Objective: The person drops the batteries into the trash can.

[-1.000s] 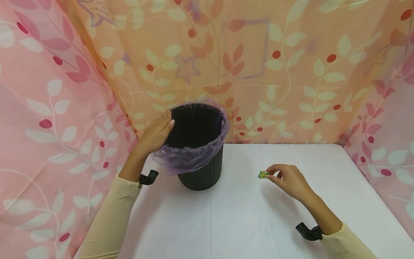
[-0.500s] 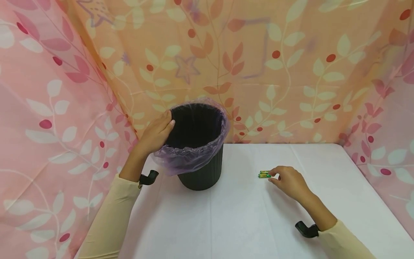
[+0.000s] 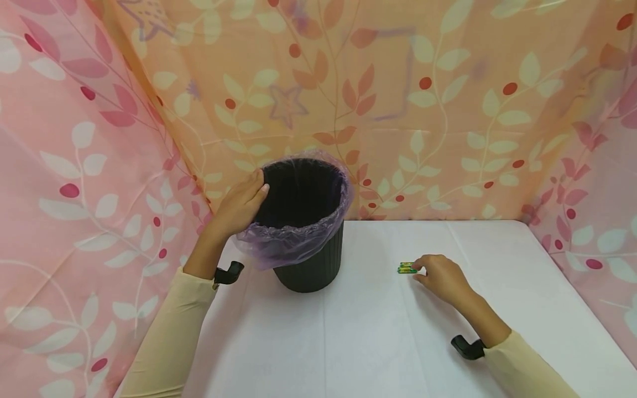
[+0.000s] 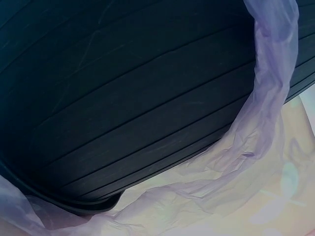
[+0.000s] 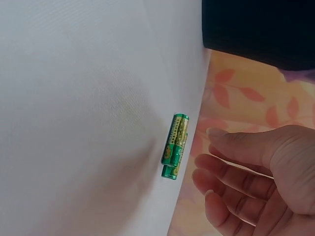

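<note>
Two small green-and-gold batteries [image 3: 407, 269] lie side by side on the white tabletop; the right wrist view shows the batteries [image 5: 174, 142] with one slightly offset from the other. My right hand [image 3: 440, 279] is just to the right of them, thumb and fingers loosely bent. In the right wrist view a gap separates that hand [image 5: 256, 179] from the batteries. My left hand [image 3: 241, 204] rests against the left rim of a black ribbed bin [image 3: 318, 268], fingers extended. A thin purple bag [image 3: 288, 246] hangs over the bin's rim. The left wrist view hides the left hand.
The white-covered table [image 3: 368, 331] ends at a floral curtain [image 3: 448, 138] behind the bin. Pink floral cloth [image 3: 99, 182] rises on the left. Each wrist carries a black mount, the right mount [image 3: 468, 347] low over the table.
My right fingertips have drawn back slightly to the right, showing more of the batteries, which stay in place. The right forearm has shifted a little left. My left hand and the bin are still.
</note>
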Tool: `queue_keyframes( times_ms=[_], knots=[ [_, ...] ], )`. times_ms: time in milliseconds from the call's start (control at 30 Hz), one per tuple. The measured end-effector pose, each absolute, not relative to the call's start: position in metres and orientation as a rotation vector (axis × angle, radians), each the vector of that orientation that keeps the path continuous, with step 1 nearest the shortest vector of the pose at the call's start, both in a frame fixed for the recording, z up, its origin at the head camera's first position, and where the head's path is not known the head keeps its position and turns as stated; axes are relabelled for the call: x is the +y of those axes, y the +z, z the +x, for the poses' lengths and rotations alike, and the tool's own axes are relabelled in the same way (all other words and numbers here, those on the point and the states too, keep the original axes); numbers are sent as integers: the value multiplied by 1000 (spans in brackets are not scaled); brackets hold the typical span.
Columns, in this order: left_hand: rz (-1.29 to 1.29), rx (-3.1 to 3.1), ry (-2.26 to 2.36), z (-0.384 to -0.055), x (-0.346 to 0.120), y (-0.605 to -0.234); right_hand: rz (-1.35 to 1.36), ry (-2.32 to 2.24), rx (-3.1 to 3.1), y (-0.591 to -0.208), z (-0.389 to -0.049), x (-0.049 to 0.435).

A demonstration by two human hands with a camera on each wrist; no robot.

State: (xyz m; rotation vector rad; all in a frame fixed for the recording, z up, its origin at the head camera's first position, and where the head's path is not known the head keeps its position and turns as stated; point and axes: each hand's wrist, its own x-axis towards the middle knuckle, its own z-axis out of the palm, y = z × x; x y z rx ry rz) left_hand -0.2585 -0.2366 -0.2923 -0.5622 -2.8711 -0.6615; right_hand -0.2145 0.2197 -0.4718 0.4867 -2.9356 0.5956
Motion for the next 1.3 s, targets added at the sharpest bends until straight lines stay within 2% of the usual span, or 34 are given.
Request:
queue_keyframes(
  times_ms=[1300],
  knots=[
    [-570,-2866,-649,-260,-237,-294,498,450,-2998,-484,-235,205]
  ],
)
